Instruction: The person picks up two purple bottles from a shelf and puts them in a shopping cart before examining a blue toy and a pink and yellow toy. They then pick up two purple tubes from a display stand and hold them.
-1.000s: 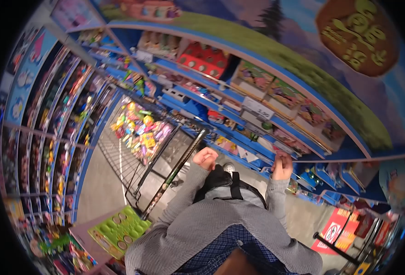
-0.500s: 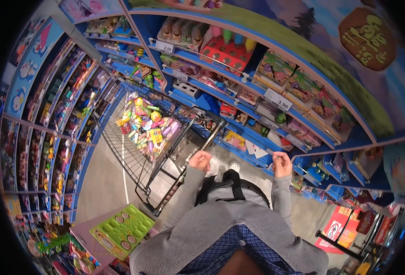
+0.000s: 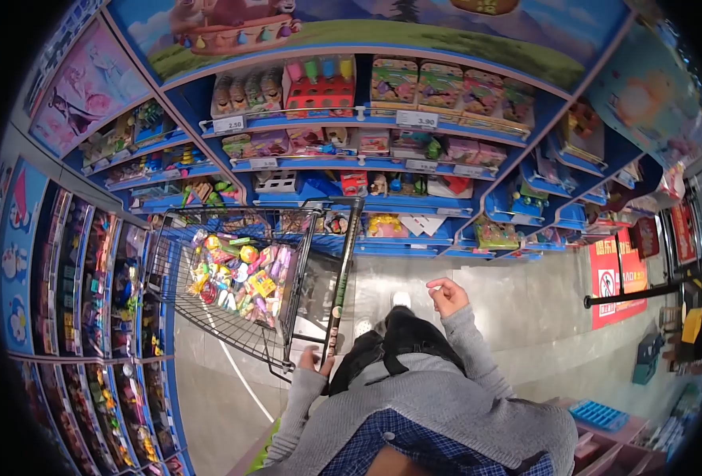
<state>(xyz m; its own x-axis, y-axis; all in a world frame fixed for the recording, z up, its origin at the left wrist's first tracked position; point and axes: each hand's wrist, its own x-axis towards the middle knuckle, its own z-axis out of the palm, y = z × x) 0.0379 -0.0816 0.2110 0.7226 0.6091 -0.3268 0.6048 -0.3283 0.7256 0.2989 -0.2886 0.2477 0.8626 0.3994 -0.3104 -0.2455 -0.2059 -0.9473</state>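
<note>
A black wire shopping cart (image 3: 182, 297) stands to my left, with a heap of small colorful packaged toys (image 3: 244, 278) in its basket. My left hand (image 3: 313, 362) is low beside the near end of the cart handle (image 3: 339, 289), its fingers apart and right at the bar. Out in front of my body, my right hand (image 3: 448, 297) hovers over the floor with loosely bent fingers spread a little and nothing in them.
Blue shelves (image 3: 303, 123) packed with boxed toys run across the front, with price tags (image 3: 417, 119) along their edges. More toy racks (image 3: 89, 278) line the left side. A red sign (image 3: 619, 278) and a black barrier bar (image 3: 632, 299) are at the right.
My view has turned, so the shelves now run level and more floor shows on the right. My left hand has dropped to the handle's near end; my right hand has loosened its fingers.
</note>
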